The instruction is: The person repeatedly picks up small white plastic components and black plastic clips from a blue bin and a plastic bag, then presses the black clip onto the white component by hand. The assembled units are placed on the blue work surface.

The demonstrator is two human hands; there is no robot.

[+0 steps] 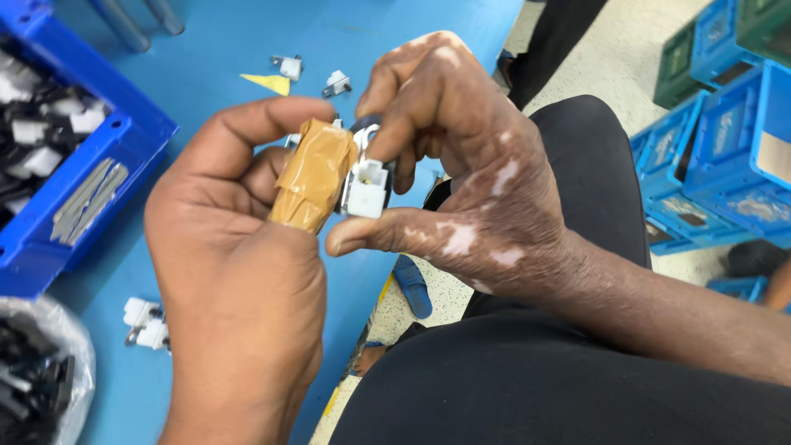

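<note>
Blue table (bin, loose connectors)

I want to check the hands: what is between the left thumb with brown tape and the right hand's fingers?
In the head view, a small white plastic part sits between the taped thumb of the left hand and the right hand, both touching it.

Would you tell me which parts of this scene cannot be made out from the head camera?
- Small white plastic part, head view: its back is hidden by the right hand and the taped finger of the left hand.
- Blue bin, head view: cut off by the left edge; the pieces inside are too blurred to identify.
- Clear bag, head view: cut by the bottom-left corner; its dark contents are unclear.
</note>
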